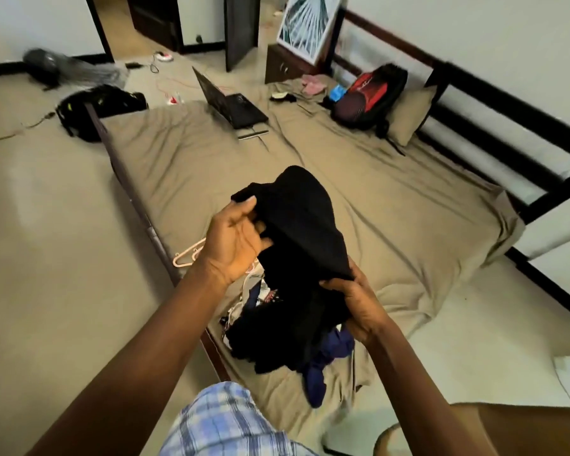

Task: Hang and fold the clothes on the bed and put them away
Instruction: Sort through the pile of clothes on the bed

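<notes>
Black garment (pixel 297 225) held over bed (pixel 392 199), left hand (pixel 234 240) at its 9 o'clock pinching the upper edge, right hand (pixel 359 304) at 5 o'clock gripping the lower fold, clothes pile (pixel 316 373) at 6 o'clock, laptop (pixel 234 103) at 12 o'clock.

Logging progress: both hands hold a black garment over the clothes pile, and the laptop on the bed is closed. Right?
One slip: the head view shows the laptop open, screen raised. The left hand and right hand do hold the black garment over the clothes pile.
</notes>
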Motion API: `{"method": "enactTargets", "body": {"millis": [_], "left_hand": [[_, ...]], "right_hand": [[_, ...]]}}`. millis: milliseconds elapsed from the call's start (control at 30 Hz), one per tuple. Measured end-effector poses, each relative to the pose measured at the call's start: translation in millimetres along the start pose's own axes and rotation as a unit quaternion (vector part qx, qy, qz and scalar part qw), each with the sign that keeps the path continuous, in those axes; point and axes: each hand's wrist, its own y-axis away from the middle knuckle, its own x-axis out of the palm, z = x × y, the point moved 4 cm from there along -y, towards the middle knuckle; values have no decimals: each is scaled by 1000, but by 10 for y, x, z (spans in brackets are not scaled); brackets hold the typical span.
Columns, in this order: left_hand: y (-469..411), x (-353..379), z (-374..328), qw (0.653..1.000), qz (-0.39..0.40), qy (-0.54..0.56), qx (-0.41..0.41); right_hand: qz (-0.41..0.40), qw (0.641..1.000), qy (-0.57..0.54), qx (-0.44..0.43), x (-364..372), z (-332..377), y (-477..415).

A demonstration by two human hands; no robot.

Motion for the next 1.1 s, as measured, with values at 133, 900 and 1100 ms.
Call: {"method": "enactTargets", "body": {"millis": [133, 900, 1100], "left_hand": [[78, 42, 1, 959, 17, -282, -3], [373, 423, -649, 858, 29, -510, 47], [303, 738, -561, 916, -88, -392, 6]], "right_hand": [[23, 986, -133, 94, 89, 95, 206], [-132, 944, 288, -93, -58, 748, 142], [76, 963, 167, -200, 680, 741, 808]]}}
